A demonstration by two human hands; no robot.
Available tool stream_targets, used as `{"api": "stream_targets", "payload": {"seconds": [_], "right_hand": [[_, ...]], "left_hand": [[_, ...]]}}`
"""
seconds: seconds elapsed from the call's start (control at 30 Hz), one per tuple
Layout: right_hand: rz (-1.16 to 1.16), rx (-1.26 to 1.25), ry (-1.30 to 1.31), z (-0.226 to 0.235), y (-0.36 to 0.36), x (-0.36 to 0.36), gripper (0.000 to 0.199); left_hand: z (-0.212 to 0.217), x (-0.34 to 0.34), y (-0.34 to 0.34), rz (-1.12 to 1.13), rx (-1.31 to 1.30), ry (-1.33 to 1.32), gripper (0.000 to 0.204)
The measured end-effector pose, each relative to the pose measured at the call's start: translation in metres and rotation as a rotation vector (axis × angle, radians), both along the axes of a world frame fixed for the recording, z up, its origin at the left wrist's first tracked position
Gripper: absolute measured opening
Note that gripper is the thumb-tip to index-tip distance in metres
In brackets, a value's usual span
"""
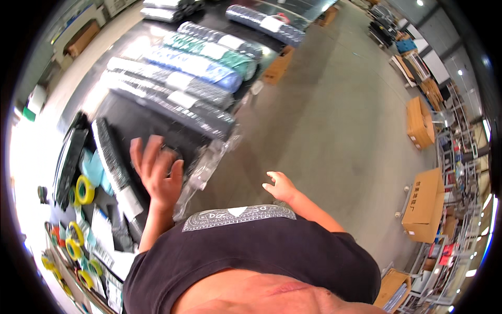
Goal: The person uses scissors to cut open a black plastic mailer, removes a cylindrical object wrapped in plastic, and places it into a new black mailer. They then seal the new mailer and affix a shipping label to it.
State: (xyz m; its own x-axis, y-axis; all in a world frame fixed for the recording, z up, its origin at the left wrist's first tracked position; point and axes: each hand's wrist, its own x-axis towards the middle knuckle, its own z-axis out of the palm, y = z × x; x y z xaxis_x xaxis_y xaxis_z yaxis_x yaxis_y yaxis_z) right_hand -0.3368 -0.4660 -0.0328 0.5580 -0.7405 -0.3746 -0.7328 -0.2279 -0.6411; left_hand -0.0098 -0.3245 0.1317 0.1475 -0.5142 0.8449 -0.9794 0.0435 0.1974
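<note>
My left hand (pixel 158 170) is raised over the dark table (pixel 133 118), its fingers spread and slightly blurred, with nothing in it. To its left lies a plastic-wrapped dark roll (pixel 116 162) with a pale label near its lower end. Ahead of it, several wrapped rolls lie side by side: a dark one (pixel 162 102) nearest, then a grey one (pixel 196 88), a blue one (pixel 201 69) and a green one (pixel 209 49). Loose clear plastic (pixel 205 170) hangs along the table's edge. My right hand (pixel 281 187) is held out over the floor, empty, thumb and forefinger apart.
Yellow tape rolls (pixel 84 189) and a black bundle (pixel 70 162) lie at the table's left. Another wrapped roll (pixel 264 23) lies farther off. Grey floor (pixel 314 115) runs along the table's right. Cardboard boxes (pixel 424 204) and metal racks (pixel 460 183) stand at far right.
</note>
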Motion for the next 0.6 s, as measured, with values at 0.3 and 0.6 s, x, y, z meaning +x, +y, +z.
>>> {"api": "stream_targets", "payload": {"seconds": [0.3,0.6], "right_hand": [[-0.265,0.033,-0.243,-0.023,-0.24,-0.193,0.049],[-0.385,0.287,-0.423,-0.111,-0.53,-0.296,0.049]], "left_hand": [[-0.234,-0.201,-0.341,-0.587,0.742,0.139,0.017],[-0.375,-0.095,-0.434,-0.037,2.232,-0.207,0.028]]}}
